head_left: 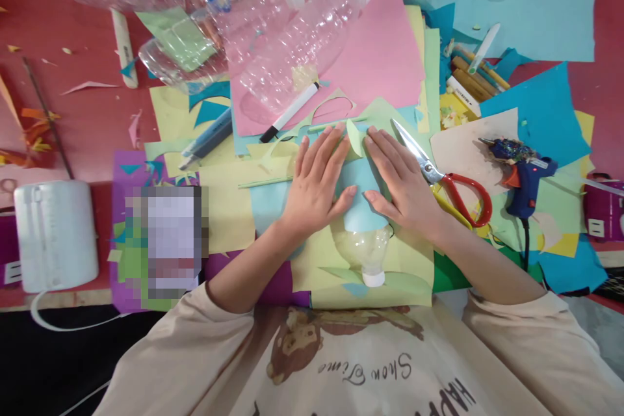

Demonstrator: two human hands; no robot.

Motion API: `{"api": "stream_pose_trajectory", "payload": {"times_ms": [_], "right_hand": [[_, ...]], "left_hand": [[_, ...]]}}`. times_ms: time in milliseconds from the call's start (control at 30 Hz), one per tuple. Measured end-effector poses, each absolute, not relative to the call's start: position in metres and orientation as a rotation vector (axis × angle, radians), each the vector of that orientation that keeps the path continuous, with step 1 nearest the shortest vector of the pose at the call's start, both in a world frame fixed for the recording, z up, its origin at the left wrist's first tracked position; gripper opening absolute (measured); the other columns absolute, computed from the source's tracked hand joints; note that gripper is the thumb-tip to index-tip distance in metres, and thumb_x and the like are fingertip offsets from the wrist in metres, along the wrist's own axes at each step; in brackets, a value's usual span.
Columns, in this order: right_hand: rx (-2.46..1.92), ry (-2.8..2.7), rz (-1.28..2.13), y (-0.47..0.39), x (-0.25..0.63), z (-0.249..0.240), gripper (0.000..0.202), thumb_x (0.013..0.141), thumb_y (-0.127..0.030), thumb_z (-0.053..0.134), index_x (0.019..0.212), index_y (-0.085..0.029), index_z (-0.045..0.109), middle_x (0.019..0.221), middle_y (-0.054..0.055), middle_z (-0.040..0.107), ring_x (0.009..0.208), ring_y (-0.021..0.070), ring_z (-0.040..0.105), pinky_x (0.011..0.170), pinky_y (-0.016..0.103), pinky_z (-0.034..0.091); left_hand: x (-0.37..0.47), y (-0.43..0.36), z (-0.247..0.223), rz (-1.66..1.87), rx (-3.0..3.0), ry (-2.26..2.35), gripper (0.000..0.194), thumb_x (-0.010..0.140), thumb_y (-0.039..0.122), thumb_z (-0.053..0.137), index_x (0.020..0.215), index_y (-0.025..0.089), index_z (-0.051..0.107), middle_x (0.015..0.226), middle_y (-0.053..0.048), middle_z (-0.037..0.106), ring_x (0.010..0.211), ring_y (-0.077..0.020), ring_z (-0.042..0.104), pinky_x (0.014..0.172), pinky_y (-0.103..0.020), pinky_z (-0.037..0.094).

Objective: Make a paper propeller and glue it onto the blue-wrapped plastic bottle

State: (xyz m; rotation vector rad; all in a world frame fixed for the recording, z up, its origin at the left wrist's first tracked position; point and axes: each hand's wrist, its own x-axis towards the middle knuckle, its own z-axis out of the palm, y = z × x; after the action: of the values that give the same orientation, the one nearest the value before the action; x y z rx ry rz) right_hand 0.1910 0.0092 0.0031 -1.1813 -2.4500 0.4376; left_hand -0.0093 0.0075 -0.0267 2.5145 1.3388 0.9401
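Observation:
A clear plastic bottle [364, 246] lies on its side in front of me, its white cap pointing toward my body. Light blue paper [361, 205] covers the bottle's body. My left hand [319, 185] lies along the left side of this paper, fingers stretched out and pointing away from me. On the paper's right side rests my right hand [402, 185], its fingers likewise straight. Between the fingertips of both hands stands a small pale green leaf-shaped paper piece [355, 138]. Scissors [446, 177] with red handles lie open just right of my right hand.
A blue hot glue gun [525, 185] stands at the right, its cord running toward me. Several clear bottles [312, 39] lie at the back on pink paper [385, 45]. A marker [290, 112] and a blue cutter [207, 138] lie left of centre. A white box-shaped device [56, 234] sits far left.

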Motion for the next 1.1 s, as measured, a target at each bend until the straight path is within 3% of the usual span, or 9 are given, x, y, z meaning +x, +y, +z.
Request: {"api": "stream_pose_trajectory", "payload": {"times_ms": [167,300,367,500,600,767,833,933,1100], "right_hand": [[-1.174,-2.429,0.394,0.007,0.192,0.004,0.062,0.097,-0.043,0.034,0.151,-0.017,0.022,0.154,0.013,0.034,0.145,0.0269,0.026,0.115,0.049,0.029],[-1.165,-2.420,0.325,0.006,0.191,0.002,0.058,0.097,-0.043,0.035,0.148,-0.017,0.026,0.151,0.017,0.035,0.143,0.0297,0.028,0.111,0.052,0.032],[-1.176,-2.375,0.282,0.005,0.191,0.001,0.055,0.096,-0.042,0.039,0.144,-0.017,0.032,0.146,0.017,0.041,0.137,0.0309,0.036,0.107,0.052,0.036],[-0.995,-2.282,0.140,0.003,0.192,0.003,0.033,0.091,-0.031,0.052,0.122,-0.020,0.051,0.104,0.008,0.064,0.095,0.0213,0.060,0.084,0.037,0.049],[-0.821,-2.339,0.094,0.003,0.193,0.006,0.025,0.091,-0.029,0.055,0.112,-0.017,0.057,0.070,0.000,0.058,0.063,0.0141,0.051,0.058,0.027,0.044],[-0.903,-2.365,0.156,0.005,0.195,0.009,0.029,0.094,-0.034,0.052,0.115,-0.016,0.060,0.052,-0.007,0.051,0.047,0.0099,0.042,0.049,0.025,0.034],[-0.951,-2.355,0.167,0.005,0.196,0.009,0.034,0.094,-0.038,0.050,0.116,-0.015,0.062,0.052,-0.006,0.053,0.048,0.0100,0.043,0.049,0.025,0.035],[-1.039,-2.414,0.227,0.006,0.198,0.011,0.048,0.095,-0.049,0.046,0.123,-0.015,0.062,0.053,-0.004,0.057,0.050,0.0111,0.049,0.050,0.026,0.036],[-1.179,-2.660,0.437,0.004,0.202,0.023,0.078,0.084,-0.077,0.035,0.142,-0.027,0.048,0.061,-0.002,0.064,0.048,0.0122,0.048,0.046,0.027,0.025]], "left_hand": [[-0.010,0.007,-0.021,0.995,2.587,1.378,0.052,0.095,0.043,0.037,0.144,0.025,0.036,0.139,-0.006,0.055,0.134,-0.0243,0.045,0.121,-0.044,0.014],[-0.009,0.006,-0.017,0.940,2.576,1.371,0.051,0.096,0.040,0.034,0.144,0.023,0.037,0.140,-0.006,0.055,0.134,-0.0232,0.045,0.121,-0.043,0.014],[-0.009,0.006,-0.016,0.935,2.577,1.370,0.051,0.096,0.040,0.034,0.144,0.023,0.037,0.140,-0.007,0.054,0.134,-0.0231,0.045,0.121,-0.043,0.015],[-0.008,0.005,-0.016,0.934,2.587,1.356,0.052,0.096,0.043,0.034,0.144,0.024,0.037,0.141,-0.007,0.054,0.136,-0.0230,0.043,0.121,-0.042,0.014],[-0.012,0.009,-0.017,0.950,2.556,1.344,0.049,0.098,0.041,0.029,0.145,0.028,0.035,0.142,-0.005,0.053,0.136,-0.0207,0.043,0.121,-0.042,0.016],[-0.028,0.028,-0.028,1.001,2.328,1.590,0.040,0.098,0.032,0.033,0.134,0.026,0.049,0.139,-0.008,0.055,0.133,-0.0220,0.046,0.114,-0.045,0.033],[-0.033,0.034,-0.035,0.942,2.306,1.662,0.036,0.096,0.032,0.037,0.127,0.030,0.055,0.144,-0.006,0.050,0.137,-0.0245,0.042,0.114,-0.050,0.032],[-0.035,0.037,-0.043,0.847,2.343,1.650,0.036,0.094,0.025,0.039,0.126,0.031,0.055,0.139,-0.004,0.056,0.134,-0.0253,0.046,0.115,-0.056,0.027],[-0.033,0.034,-0.041,0.857,2.335,1.653,0.025,0.088,0.018,0.047,0.104,0.027,0.064,0.115,-0.004,0.067,0.117,-0.0248,0.059,0.114,-0.057,0.027]]}}
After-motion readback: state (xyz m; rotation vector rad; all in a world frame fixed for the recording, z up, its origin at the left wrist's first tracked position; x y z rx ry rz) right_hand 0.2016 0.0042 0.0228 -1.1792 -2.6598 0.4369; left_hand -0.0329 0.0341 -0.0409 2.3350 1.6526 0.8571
